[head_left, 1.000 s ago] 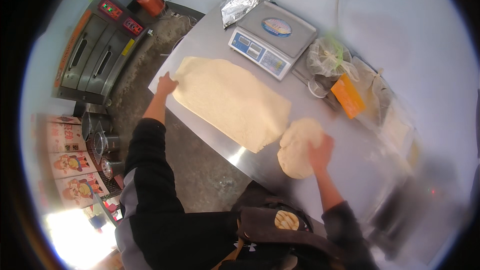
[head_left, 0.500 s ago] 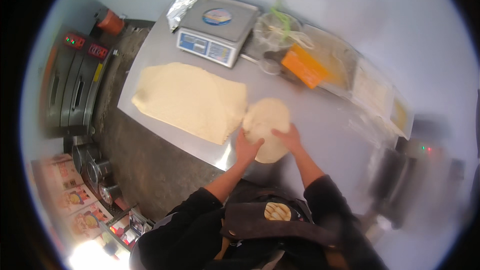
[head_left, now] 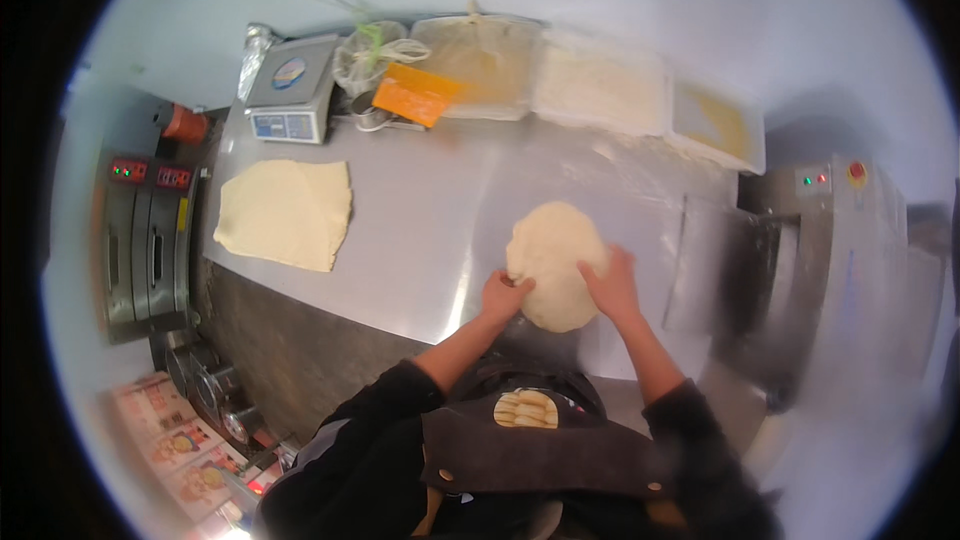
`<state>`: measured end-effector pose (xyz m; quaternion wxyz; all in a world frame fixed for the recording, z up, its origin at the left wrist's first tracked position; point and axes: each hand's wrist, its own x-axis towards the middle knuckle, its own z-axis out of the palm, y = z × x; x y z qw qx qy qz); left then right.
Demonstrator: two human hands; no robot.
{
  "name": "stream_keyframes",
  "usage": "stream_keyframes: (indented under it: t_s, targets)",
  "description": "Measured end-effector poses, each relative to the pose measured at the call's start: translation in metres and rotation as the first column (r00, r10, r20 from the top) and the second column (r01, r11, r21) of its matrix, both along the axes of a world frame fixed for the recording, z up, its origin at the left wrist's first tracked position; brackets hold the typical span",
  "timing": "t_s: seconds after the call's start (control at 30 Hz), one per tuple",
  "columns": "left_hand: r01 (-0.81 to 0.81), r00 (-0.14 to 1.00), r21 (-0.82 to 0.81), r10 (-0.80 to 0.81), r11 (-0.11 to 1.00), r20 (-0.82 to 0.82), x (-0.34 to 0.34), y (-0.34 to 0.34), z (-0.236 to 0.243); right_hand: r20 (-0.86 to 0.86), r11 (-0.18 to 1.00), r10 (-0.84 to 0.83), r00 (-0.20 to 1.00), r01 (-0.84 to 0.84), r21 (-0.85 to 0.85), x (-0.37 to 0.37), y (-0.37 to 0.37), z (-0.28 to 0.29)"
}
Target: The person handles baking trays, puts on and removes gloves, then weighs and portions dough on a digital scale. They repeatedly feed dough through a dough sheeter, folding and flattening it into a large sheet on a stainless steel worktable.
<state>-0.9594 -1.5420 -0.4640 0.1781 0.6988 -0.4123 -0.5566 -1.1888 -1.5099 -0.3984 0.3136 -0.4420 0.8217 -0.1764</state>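
A roundish, pale slab of dough [head_left: 556, 265] is held between my two hands over the right part of the metal table [head_left: 420, 210]. My left hand [head_left: 506, 297] grips its left edge, thumb on top and fingers curled at the rim. On the opposite edge is my right hand [head_left: 612, 283], thumb laid over the top, the other fingers partly hidden by the dough and slightly blurred. Farther left lies a large flat sheet of dough [head_left: 283, 212], touched by neither hand.
A digital scale [head_left: 290, 90] stands at the back left beside a foil roll [head_left: 254, 62]. Along the wall are an orange packet [head_left: 415, 93], a metal cup [head_left: 368, 112] and pale trays [head_left: 600, 90]. A machine [head_left: 830, 240] borders the right side; an oven [head_left: 145, 240] stands left.
My view has swung to the right. Both hands have carried the round dough rightward, away from the large sheet, which stays on the table.
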Motion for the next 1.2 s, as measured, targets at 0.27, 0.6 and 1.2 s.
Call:
stream_keyframes:
  t_s: [0.27, 0.6, 1.2]
  targets:
    - [-0.102, 0.986, -0.093, 0.113, 0.99, 0.124, 0.0, 0.034, -0.036, -0.173, 0.823, 0.429, 0.887, -0.463, -0.33, 0.057, -0.07, -0.055]
    - [-0.414, 0.902, 0.068, 0.419, 0.908, -0.104, -0.035, 0.025, -0.022, -0.277, 0.589, 0.694, 0.664, -0.746, -0.311, 0.077, -0.14, -0.088]
    - [-0.05, 0.997, 0.053, 0.053, 0.997, -0.062, -0.015, 0.03, -0.036, -0.249, 0.91, 0.28, 0.927, -0.339, -0.239, 0.066, -0.042, -0.068]
